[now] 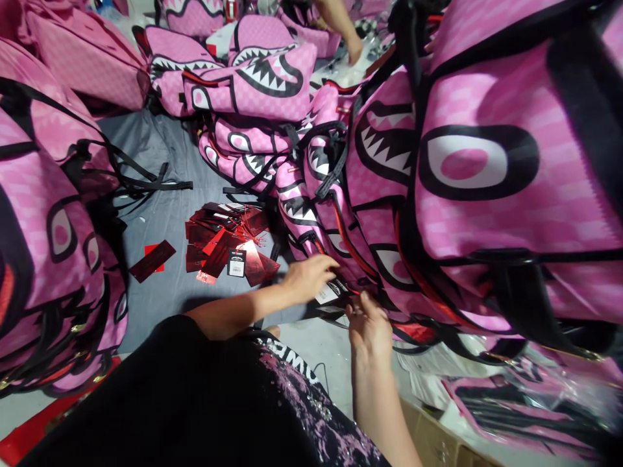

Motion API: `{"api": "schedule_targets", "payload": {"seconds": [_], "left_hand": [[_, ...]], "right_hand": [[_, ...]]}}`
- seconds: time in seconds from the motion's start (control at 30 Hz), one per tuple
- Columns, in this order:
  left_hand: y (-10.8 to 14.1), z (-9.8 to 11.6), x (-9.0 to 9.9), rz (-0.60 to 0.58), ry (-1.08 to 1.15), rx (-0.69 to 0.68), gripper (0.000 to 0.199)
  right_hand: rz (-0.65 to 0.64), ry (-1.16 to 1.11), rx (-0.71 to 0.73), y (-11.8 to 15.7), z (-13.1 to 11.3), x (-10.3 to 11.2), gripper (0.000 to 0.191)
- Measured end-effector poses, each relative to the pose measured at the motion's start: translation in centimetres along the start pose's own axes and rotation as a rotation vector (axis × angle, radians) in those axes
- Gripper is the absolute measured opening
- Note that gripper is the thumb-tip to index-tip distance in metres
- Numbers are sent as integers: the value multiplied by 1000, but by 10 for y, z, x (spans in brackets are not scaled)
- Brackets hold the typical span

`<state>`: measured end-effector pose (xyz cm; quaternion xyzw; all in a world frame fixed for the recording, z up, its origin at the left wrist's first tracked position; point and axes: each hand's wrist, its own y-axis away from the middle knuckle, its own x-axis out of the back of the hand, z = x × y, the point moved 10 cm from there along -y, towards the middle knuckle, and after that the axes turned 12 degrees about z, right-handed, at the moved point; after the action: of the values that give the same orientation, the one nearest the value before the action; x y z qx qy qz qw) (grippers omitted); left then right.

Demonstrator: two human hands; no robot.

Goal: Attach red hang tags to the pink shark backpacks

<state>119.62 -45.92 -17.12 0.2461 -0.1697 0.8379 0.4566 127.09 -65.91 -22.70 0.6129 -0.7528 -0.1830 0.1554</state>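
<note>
Reaching my left hand (310, 280) and right hand (370, 321), apart, grips unclear, to a labelled tag (329, 292) beside a pink bag (298, 206), contents hidden, red tags (219, 251) left of the bag.

Just below the left fingers (321, 267), a tag (330, 292) is showing white and black. Left of them, a pile of tags (220, 251) is gleaming dark and bright red against grey cloth (160, 146). Right of them, the large bag (470, 227) is displaying pink checks, a black band (581, 110) and a white-and-pink eye (467, 163) outlined in black.
</note>
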Motion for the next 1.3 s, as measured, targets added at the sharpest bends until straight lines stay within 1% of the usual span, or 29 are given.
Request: {"api": "schedule_targets", "payload": {"seconds": [0.03,0.07,0.1,0.17,0.2,0.23,0.3,0.37,0.47,0.53,0.63,0.77,0.9,1.03,1.17,1.3], "left_hand": [[-4,-30,20,72,-104,90,31],[-6,-66,41,124,-271,226,34],[-7,-98,58,145,-366,320,36],[-9,-149,80,134,-477,413,37],[-10,-169,86,105,-507,429,35],[-9,-184,88,74,-532,427,33],[-5,-201,87,20,-565,386,28],[1,-206,83,-3,-582,321,26],[12,-205,81,-1,-591,234,28],[19,-204,82,7,-590,191,31],[25,-205,88,52,-612,160,34],[30,-211,96,120,-688,155,32],[29,-219,95,167,-701,182,32],[24,-217,91,183,-677,209,32],[23,-209,93,206,-696,175,26],[25,-212,97,231,-749,240,36]], "right_hand": [[10,-3,-7,1,2,4,38],[16,-10,-5,2,4,8,38],[20,-16,2,5,6,12,38],[44,-10,21,14,14,21,41],[66,4,33,20,21,26,43],[83,26,43,26,29,31,46],[80,85,39,39,49,35,47],[16,156,9,51,71,30,42],[-135,253,-30,62,96,11,34],[-211,296,-32,63,104,-6,34],[-290,340,-16,61,109,-34,41],[-391,387,-14,69,122,-69,47],[-494,438,-48,85,140,-90,47],[-578,487,-62,89,152,-111,44],[-658,508,-62,87,161,-147,39],[-709,528,-76,88,176,-182,31]]}}
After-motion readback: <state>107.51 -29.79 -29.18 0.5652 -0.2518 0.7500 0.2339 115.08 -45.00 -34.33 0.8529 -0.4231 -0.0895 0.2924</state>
